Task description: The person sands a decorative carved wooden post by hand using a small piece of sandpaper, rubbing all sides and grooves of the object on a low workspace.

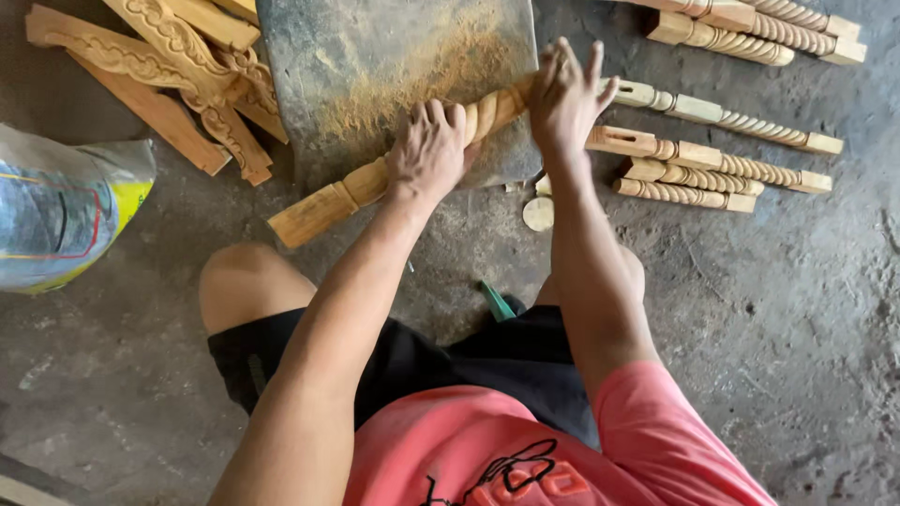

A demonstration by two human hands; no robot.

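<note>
From my seat, the far left shows a bulging woven sack (66, 211) on the concrete floor (806, 309), and above it a loose heap of carved wooden trim pieces (178, 70) lying crossed over one another. Next comes a flat grey slab (375, 56) dusted with orange sawdust, and across its near edge lies the twisted wooden spindle (375, 183), tilted so its square end points down-left off the slab and its rope-turned part rises toward the upper right. My left hand (429, 150) sits on top of the spindle at the middle, its fingers (441, 114) curled over and pressed together around the wood. Just beside it, my right hand (565, 94) rests on the spindle's upper end, fingers (577, 56) straight and slightly spread, palm pressed down. Below the right wrist a small round wooden disc (538, 214) lies on the floor, and a green-handled tool (498, 302) pokes out near my knee. Further right, several finished spindles (712, 169) lie in rough rows on the floor, well apart from my hands.
</note>
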